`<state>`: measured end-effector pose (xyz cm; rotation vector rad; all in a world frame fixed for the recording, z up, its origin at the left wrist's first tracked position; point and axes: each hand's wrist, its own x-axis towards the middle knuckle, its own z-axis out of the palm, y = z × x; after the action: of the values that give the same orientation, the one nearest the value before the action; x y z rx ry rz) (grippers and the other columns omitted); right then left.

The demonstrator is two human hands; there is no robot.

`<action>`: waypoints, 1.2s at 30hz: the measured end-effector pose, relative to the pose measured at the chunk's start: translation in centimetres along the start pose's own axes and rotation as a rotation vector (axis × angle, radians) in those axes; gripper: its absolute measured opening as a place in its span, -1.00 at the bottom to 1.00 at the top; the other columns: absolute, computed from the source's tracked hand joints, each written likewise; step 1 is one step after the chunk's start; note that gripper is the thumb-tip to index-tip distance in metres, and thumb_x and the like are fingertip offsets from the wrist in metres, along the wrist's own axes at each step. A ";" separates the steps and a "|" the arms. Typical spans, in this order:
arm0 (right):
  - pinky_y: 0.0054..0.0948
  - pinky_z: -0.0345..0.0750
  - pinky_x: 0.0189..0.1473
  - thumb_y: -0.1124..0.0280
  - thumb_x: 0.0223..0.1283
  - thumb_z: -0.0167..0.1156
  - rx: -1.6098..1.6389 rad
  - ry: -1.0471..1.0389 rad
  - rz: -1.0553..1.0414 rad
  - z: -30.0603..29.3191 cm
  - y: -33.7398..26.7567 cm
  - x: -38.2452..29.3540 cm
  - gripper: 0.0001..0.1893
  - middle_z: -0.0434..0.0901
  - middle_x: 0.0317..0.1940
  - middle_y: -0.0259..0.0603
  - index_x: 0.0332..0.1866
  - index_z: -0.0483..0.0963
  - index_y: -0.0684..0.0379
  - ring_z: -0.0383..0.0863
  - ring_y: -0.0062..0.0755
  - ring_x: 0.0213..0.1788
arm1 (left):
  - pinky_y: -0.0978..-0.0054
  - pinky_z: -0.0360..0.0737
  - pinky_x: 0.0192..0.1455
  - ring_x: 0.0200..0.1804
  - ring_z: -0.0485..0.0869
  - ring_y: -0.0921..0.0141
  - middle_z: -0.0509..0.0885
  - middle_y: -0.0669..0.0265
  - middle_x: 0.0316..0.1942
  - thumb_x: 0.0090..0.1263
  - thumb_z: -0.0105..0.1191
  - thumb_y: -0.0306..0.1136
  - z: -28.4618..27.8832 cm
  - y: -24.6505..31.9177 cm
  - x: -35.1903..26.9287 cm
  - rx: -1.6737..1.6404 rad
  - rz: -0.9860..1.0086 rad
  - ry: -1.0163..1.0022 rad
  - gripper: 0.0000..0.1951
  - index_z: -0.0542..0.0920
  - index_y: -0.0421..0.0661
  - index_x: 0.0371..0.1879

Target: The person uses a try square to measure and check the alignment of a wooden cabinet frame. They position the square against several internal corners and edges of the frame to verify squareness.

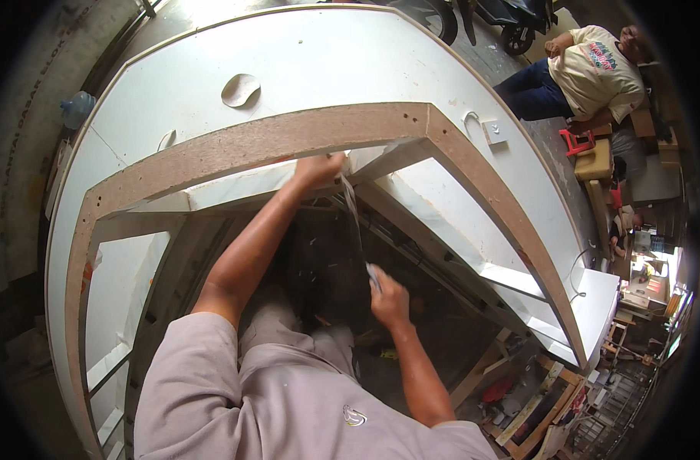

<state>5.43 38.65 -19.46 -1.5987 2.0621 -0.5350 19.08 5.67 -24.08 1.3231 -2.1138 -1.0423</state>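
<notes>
Before me stands a white-topped counter (pixel 350 57) with a raised plywood frame (pixel 304 129) along its inner side. My right hand (pixel 390 299) is closed around a narrow tool's grey handle. From it a long, thin strip or blade (pixel 355 218), slightly blurred, runs up to my left hand. My left hand (pixel 321 171) is closed at the strip's upper end, just inside the frame near its corner; whether it grips the strip or the panel edge is unclear. A curved offcut (pixel 240 91) and a small square plate (pixel 494 132) lie on the white top.
A person (pixel 597 69) stands beyond the counter at the upper right, near a red stool (pixel 577 142) and parked motorcycles (pixel 516 29). Wooden frames (pixel 534 402) and clutter lie at the lower right. A blue water bottle (pixel 78 109) is outside the counter's left edge.
</notes>
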 end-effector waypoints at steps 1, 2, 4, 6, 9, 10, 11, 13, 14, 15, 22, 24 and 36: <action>-0.11 0.64 -0.01 0.47 0.27 0.22 0.002 -0.039 0.035 -0.1 0.5 -2.1 -0.62 0.71 -0.07 0.06 0.20 0.57 0.17 0.71 0.11 -0.03 | 0.14 0.48 0.24 0.13 0.63 0.08 0.67 -0.11 0.01 0.24 0.17 -0.26 -0.5 1.7 -1.8 -0.110 -0.079 -0.056 -0.58 0.62 -0.23 0.05; -0.13 0.65 0.01 0.47 0.27 0.22 0.016 -0.086 0.052 0.2 0.3 -3.6 -0.62 0.71 -0.06 0.05 0.20 0.57 0.17 0.72 0.09 -0.02 | 0.12 0.46 0.25 0.12 0.62 0.07 0.66 -0.09 -0.01 0.19 0.19 -0.27 -0.5 1.1 -3.1 0.015 0.019 0.009 -0.55 0.60 -0.22 0.06; -0.15 0.65 0.03 0.46 0.28 0.23 0.027 -0.135 0.089 0.5 0.6 -6.2 -0.64 0.71 -0.03 0.05 0.18 0.59 0.18 0.72 0.07 0.01 | 0.12 0.43 0.26 0.08 0.58 0.04 0.63 0.01 -0.07 0.06 0.24 -0.32 0.7 0.2 -4.1 0.195 0.287 0.261 -0.48 0.56 -0.19 0.07; -0.20 0.65 0.07 0.45 0.29 0.23 0.056 -0.156 0.111 0.5 0.8 -8.0 -0.66 0.71 0.01 0.05 0.17 0.60 0.19 0.72 0.04 0.05 | 0.12 0.44 0.20 0.07 0.57 0.07 0.62 0.05 -0.08 0.00 0.26 -0.33 1.6 0.5 -4.5 0.216 0.271 0.352 -0.45 0.53 -0.17 0.07; -0.15 0.65 0.03 0.43 0.29 0.21 0.087 -0.166 0.098 0.4 1.1 -8.8 -0.63 0.72 -0.02 0.03 0.19 0.59 0.16 0.72 0.07 0.00 | 0.14 0.47 0.11 -0.01 0.56 0.11 0.57 0.12 -0.21 0.02 0.26 -0.37 3.5 1.6 -5.4 0.248 0.248 0.446 -0.64 0.56 -0.14 -0.16; -0.19 0.65 0.04 0.44 0.29 0.21 0.101 -0.159 0.068 0.2 0.5 -8.4 -0.64 0.72 -0.02 0.03 0.19 0.59 0.18 0.73 0.04 0.01 | 0.14 0.47 0.09 -0.04 0.56 0.11 0.56 0.13 -0.22 0.04 0.25 -0.39 4.1 0.8 -5.8 0.269 0.267 0.450 -0.70 0.56 -0.13 -0.22; -0.22 0.65 0.04 0.45 0.30 0.22 0.116 -0.153 0.037 -0.1 0.0 -8.0 -0.65 0.72 -0.02 0.04 0.19 0.59 0.19 0.74 0.01 0.02 | 0.15 0.48 0.06 -0.06 0.56 0.12 0.55 0.14 -0.24 0.05 0.24 -0.40 4.7 0.0 -6.2 0.292 0.286 0.454 -0.76 0.57 -0.13 -0.29; -0.30 0.66 0.03 0.45 0.31 0.24 0.179 -0.136 0.023 -1.1 -0.2 -7.4 -0.65 0.73 -0.04 0.00 0.19 0.59 0.21 0.76 -0.09 -0.01 | 0.15 0.50 0.00 -0.12 0.56 0.09 0.54 0.12 -0.26 0.10 0.22 -0.44 5.5 1.1 -7.4 0.183 0.253 0.448 -0.87 0.55 -0.12 -0.43; -0.34 0.66 0.01 0.45 0.32 0.24 0.237 -0.134 0.027 -1.5 -0.1 -7.2 -0.65 0.75 -0.06 -0.04 0.20 0.59 0.20 0.78 -0.17 -0.06 | 0.14 0.50 -0.02 -0.13 0.56 0.08 0.53 0.12 -0.27 0.10 0.21 -0.45 5.7 1.4 -8.8 0.139 0.244 0.411 -0.88 0.54 -0.12 -0.43; -0.38 0.66 -0.01 0.45 0.33 0.25 0.293 -0.132 0.035 -2.1 -0.1 -7.2 -0.65 0.76 -0.09 -0.07 0.20 0.59 0.20 0.79 -0.25 -0.10 | 0.12 0.51 -0.03 -0.14 0.56 0.06 0.52 0.11 -0.28 0.10 0.20 -0.45 6.0 2.2 -10.6 0.090 0.235 0.370 -0.88 0.54 -0.12 -0.44; -0.48 0.65 -0.12 0.37 0.31 0.35 0.935 -0.692 0.378 -7.9 -3.1 -6.8 -0.68 0.72 -0.16 -0.28 0.11 0.64 0.27 0.68 -0.55 -0.19 | 0.18 0.47 0.32 0.27 0.58 0.11 0.62 -0.05 0.18 0.32 0.24 0.10 4.1 3.2 -23.1 -0.157 -0.196 -0.547 -0.37 0.66 -0.23 0.13; -0.47 0.65 -0.13 0.36 0.29 0.37 1.023 -0.824 0.391 -8.6 -4.3 -6.7 -0.67 0.72 -0.17 -0.26 0.07 0.65 0.32 0.69 -0.52 -0.18 | 0.12 0.45 0.33 0.29 0.58 0.14 0.64 0.00 0.18 0.42 0.14 0.22 2.2 4.6 -24.7 -0.920 -0.384 -0.356 -0.28 0.58 -0.25 0.24; -0.43 0.56 -0.11 0.23 0.03 0.58 0.612 -0.217 -0.144 -11.1 -14.7 -1.5 -0.46 0.59 -0.24 -0.34 0.05 0.50 0.22 0.57 -0.52 -0.28 | 0.45 0.44 -0.64 -0.68 0.45 0.50 0.52 0.36 -0.48 0.44 0.18 -0.03 -2.6 13.3 -16.3 -1.463 -0.810 0.189 -0.60 0.46 -0.10 -0.05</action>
<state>10.86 36.74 -1.90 -1.3611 1.4389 -0.8960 20.68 22.74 -11.62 1.2310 -0.1912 -1.9981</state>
